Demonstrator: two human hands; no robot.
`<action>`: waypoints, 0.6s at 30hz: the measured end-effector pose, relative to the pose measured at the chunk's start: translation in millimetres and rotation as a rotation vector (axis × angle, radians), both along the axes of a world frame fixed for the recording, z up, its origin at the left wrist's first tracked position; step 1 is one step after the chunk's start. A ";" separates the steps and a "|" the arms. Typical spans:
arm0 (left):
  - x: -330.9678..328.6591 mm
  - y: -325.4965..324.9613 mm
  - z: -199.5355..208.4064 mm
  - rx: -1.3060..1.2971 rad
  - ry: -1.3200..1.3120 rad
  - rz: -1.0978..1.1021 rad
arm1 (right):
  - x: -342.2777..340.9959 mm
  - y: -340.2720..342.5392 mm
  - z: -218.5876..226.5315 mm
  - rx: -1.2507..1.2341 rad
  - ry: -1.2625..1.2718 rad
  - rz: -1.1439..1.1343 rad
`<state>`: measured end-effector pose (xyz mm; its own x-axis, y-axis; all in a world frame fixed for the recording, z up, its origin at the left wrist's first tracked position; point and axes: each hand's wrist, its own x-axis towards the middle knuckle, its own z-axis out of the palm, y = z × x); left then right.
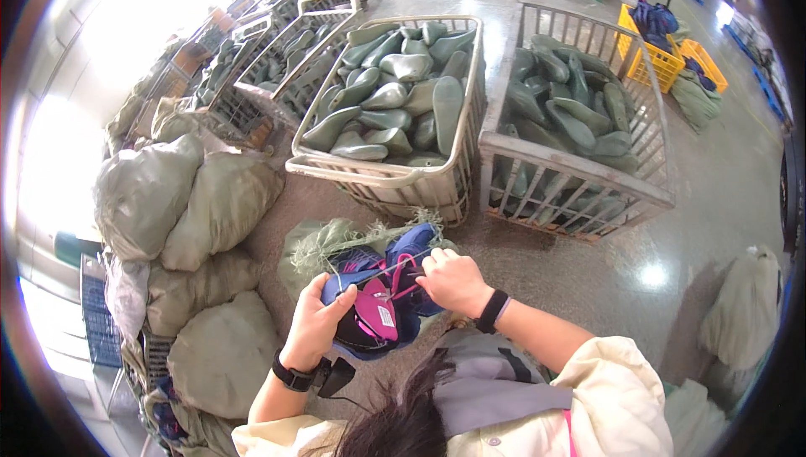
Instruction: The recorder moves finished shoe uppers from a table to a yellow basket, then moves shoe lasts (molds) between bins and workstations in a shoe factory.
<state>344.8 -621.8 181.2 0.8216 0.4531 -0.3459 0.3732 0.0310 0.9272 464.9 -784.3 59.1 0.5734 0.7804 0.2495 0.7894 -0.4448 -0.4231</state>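
Shoe uppers (372, 304), blue and pink, beside a frayed green sack (304, 257). Left hand (316, 319) grips their edge; right hand (457, 282) pinches a thin cord (382, 271). Apparent step: working the cord; next move calls for steady holding.
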 end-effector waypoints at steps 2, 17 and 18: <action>-7.1 -4.2 1.2 -0.015 -0.020 0.029 | -1.8 2.8 2.1 -0.004 0.007 0.000; 14.0 5.6 -9.0 -0.145 0.051 -0.080 | 41.9 -14.7 2.4 0.019 0.023 -0.119; 20.1 4.3 -14.3 -0.071 0.062 -0.166 | 63.0 -34.2 10.8 0.167 -0.011 -0.290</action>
